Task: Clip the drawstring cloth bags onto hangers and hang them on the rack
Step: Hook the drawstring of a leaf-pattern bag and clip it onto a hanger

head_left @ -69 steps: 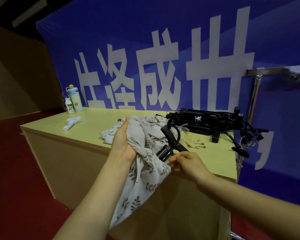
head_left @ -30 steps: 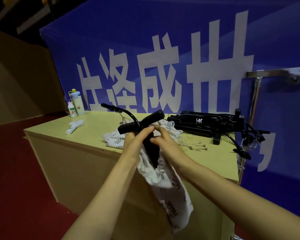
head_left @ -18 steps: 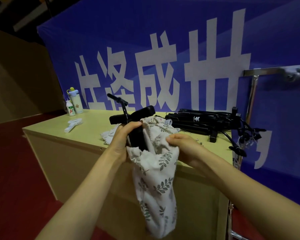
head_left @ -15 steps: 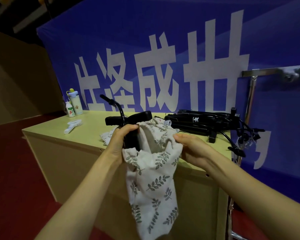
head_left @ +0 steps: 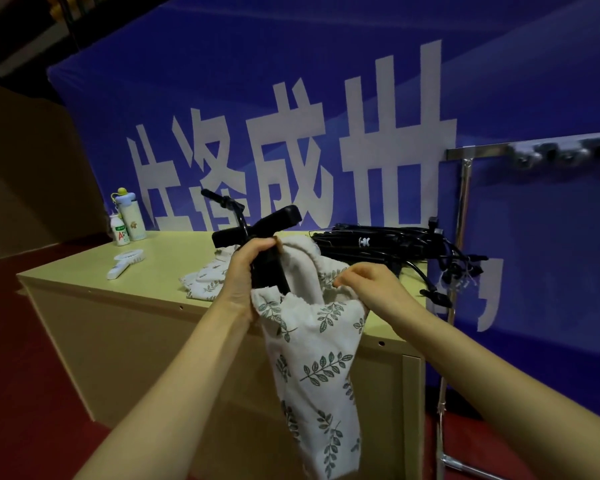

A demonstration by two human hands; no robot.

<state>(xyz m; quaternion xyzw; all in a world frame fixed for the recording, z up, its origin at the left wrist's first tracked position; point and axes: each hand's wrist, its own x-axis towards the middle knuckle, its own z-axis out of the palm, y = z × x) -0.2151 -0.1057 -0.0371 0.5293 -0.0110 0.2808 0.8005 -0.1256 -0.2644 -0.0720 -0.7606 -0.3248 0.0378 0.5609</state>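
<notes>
A pale wooden desk (head_left: pixel 84 285) stands on a dark red floor before a blue banner (head_left: pixel 361 64) with white characters. On it lie a pile of black hangers (head_left: pixel 378 242), another leaf-print bag (head_left: pixel 205 284), two bottles (head_left: pixel 127 220) and a small white fan (head_left: pixel 125 263). A metal rack (head_left: pixel 465 202) stands at the right. The left hand (head_left: pixel 246 268) grips a black hanger (head_left: pixel 257 230) and one side of the cloth bag (head_left: pixel 312 368); the right hand (head_left: pixel 368 285) pinches the rim's other side. Compared with half a second ago, the bag hangs lower and straighter.
</notes>
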